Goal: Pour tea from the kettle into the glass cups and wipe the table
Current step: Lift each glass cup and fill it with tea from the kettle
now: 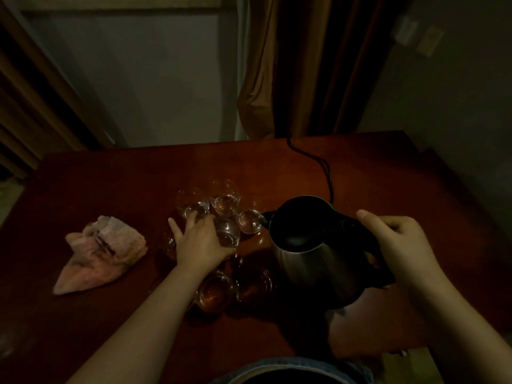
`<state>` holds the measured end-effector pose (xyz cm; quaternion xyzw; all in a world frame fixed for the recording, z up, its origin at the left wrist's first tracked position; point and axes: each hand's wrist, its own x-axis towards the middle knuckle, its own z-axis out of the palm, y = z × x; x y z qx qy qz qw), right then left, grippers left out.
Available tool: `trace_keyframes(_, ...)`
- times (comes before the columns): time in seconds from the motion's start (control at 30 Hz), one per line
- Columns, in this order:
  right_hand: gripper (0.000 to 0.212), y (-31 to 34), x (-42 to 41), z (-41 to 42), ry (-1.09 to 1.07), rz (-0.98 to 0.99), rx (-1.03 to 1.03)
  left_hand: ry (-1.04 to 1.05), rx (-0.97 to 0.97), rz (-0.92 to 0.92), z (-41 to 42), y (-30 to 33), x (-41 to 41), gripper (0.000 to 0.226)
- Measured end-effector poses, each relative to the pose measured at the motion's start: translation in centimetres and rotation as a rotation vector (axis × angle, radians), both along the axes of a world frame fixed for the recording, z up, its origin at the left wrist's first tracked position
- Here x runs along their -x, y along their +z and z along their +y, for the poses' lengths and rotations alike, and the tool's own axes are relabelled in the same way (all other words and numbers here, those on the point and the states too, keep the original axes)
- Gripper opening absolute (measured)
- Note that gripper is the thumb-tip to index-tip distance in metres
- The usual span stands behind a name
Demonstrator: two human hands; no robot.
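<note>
A steel kettle [313,256] with a black lid and handle is lifted a little above the dark wooden table [110,187], its spout toward the cups. My right hand [399,242] grips its handle. Several small glass cups [225,202] cluster at the table's middle. Two cups near me [214,293] hold brown tea; the farther ones look empty. My left hand [198,242] lies over the cluster, fingers around one clear cup [228,234]. A crumpled pink cloth [101,253] lies to the left.
A black power cord [318,162] runs from the table's far edge toward the kettle. Brown curtains [299,65] hang behind the table. The room is dim. My lap shows at the bottom edge.
</note>
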<state>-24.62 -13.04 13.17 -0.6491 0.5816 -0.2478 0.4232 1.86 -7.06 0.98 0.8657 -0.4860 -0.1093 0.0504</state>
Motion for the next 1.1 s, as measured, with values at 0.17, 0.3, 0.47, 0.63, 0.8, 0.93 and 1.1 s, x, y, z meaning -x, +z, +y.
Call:
trace_keyframes(0.17, 0.051, 0.1, 0.3, -0.2, -0.029, -0.034, -0.025, -0.013, -0.070, -0.025, 0.5, 0.0, 0.0, 0.094)
trace_keyframes(0.3, 0.044, -0.1, 0.4, -0.2, -0.059, -0.043, -0.028, -0.050, -0.063, 0.009, -0.1, 0.4, 0.3, 0.104)
trace_keyframes(0.47, 0.033, 0.5, 0.1, 0.1, -0.111, -0.122, -0.086, -0.293, -0.014, -0.075, -4.8, 1.7, 1.2, 0.105)
trace_keyframes(0.63, 0.037, 0.5, 0.5, -0.3, -0.104, -0.090, -0.121, -0.462, -0.232, -0.282, -8.3, 1.2, 0.9, 0.111)
trace_keyframes(0.8, 0.045, 0.3, 1.2, -0.4, -0.111, -0.092, -0.095, -0.496, -0.157, -0.259, -8.6, 0.8, 0.9, 0.094)
trace_keyframes(0.93, 0.040, 1.3, 1.3, -0.3, -0.122, -0.133, -0.103, -0.287, 0.083, 0.123, -6.4, 0.6, 1.6, 0.098)
trace_keyframes(1.1, 0.043, 2.7, 1.6, -0.5, -0.068, 0.005, -0.065, -0.003, 0.320, 0.558, -3.2, 0.9, 3.0, 0.100)
